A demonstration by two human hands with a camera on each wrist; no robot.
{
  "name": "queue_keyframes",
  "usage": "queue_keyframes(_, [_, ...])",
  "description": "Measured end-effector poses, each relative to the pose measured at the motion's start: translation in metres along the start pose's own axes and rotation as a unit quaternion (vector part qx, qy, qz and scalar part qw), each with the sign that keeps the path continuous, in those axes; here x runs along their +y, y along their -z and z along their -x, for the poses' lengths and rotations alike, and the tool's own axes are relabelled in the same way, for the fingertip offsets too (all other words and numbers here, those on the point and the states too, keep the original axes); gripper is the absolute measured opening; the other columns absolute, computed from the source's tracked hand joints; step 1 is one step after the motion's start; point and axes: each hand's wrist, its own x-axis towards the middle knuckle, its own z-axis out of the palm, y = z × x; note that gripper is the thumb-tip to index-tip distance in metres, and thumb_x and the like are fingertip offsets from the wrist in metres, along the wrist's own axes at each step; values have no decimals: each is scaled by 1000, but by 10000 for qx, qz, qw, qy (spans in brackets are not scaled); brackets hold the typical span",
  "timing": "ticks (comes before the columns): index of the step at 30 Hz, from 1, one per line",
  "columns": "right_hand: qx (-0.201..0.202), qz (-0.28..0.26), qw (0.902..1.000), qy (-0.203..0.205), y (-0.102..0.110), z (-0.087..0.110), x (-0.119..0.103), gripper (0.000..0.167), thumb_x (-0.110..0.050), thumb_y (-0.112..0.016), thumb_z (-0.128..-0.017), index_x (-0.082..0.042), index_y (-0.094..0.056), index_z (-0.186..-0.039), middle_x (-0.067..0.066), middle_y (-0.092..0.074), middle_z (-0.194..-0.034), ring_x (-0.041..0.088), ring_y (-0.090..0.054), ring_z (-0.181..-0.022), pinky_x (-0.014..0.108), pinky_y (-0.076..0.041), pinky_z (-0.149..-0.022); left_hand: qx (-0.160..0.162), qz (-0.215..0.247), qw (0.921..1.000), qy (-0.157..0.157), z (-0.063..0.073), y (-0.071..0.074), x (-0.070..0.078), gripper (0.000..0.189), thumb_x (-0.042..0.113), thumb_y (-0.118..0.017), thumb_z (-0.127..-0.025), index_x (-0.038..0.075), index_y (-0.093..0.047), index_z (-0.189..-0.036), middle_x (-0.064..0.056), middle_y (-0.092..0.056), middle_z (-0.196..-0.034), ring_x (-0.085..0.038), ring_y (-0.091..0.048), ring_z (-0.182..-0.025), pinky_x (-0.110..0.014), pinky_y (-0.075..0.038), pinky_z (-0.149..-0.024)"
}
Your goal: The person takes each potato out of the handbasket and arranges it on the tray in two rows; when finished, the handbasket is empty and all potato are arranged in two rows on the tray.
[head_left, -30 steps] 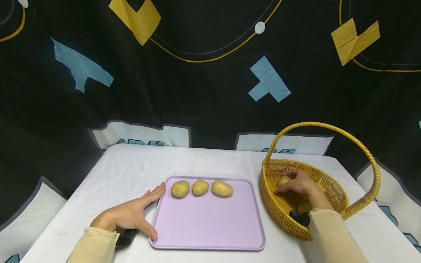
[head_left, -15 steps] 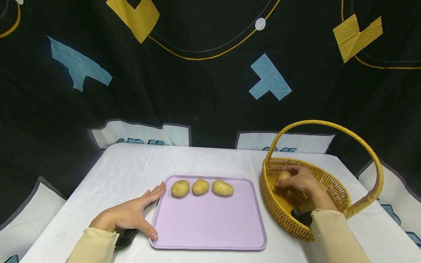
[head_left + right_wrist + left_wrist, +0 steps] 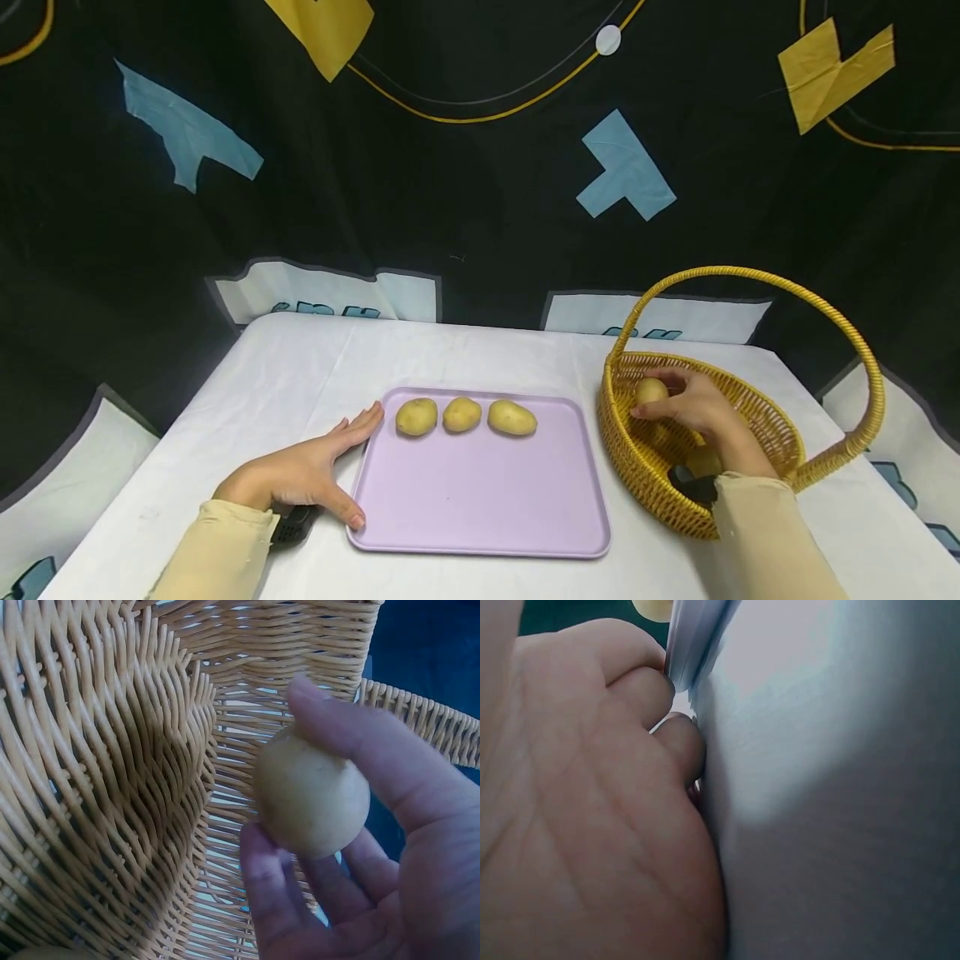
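Observation:
Inside the wicker basket (image 3: pixel 622 467) on the right, my right hand (image 3: pixel 697 408) holds a potato (image 3: pixel 311 795) between thumb and fingers. In the right wrist view the potato is raised off the woven wall around it. Several potatoes share the basket, one of them (image 3: pixel 703 460) near my wrist. My left hand (image 3: pixel 303 471) lies spread at the left edge of the lilac tray (image 3: pixel 480 500), fingertips and thumb touching its rim. Three potatoes stand in a row along the tray's far side: a left one (image 3: pixel 416 417), a middle one (image 3: pixel 461 414) and a right one (image 3: pixel 512 417).
The basket's tall arched handle (image 3: pixel 825 312) rises over my right forearm. A white cloth (image 3: pixel 315 367) covers the table. Behind it hangs a black curtain (image 3: pixel 450 208) with blue and yellow shapes.
My right hand has closed on a potato in the basket and lifted it slightly. The left hand keeps its place on the tray. The head view has tilted a little.

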Motion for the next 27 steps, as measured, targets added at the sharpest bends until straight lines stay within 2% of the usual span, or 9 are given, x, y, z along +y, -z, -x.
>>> queue_keyframes(9, [51,-651,9947,800,-1,-3,-4,77,-18,-89,-77,3,-52,-141,23,-58,-129,24,-58,-104,28,-53,-79,4,77,10000,21,2,1,3,139,32,-99,-55,9,-13,-162,-18,-2,-167,-49,10,-148,-70,5,-112])
queue_keyframes(14, [27,-842,9919,956,-2,-2,-5,75,-17,-90,-76,0,-56,-141,19,-59,-133,24,-58,-109,25,-53,-82,10,75,10000,4,2,0,1,139,32,-99,-55,8,-13,-162,-18,-2,-167,-49,10,-148,-69,5,-112])
queue_keyframes(22, [35,-721,9919,1041,-2,2,-4,75,-20,-89,-78,-1,-55,-142,18,-57,-136,21,-58,-111,24,-53,-83,-63,62,10000,-28,1,1,0,137,31,-98,-57,8,-13,-162,-17,-2,-167,-48,9,-148,-68,3,-113])
queue_keyframes(27, [-46,-739,9917,1048,0,4,-10,77,-21,-89,-78,-3,-54,-144,17,-55,-138,25,-56,-114,23,-52,-85,-38,126,9999,-33,2,2,2,137,28,-99,-57,9,-13,-162,-18,-2,-167,-51,8,-147,-70,3,-112])
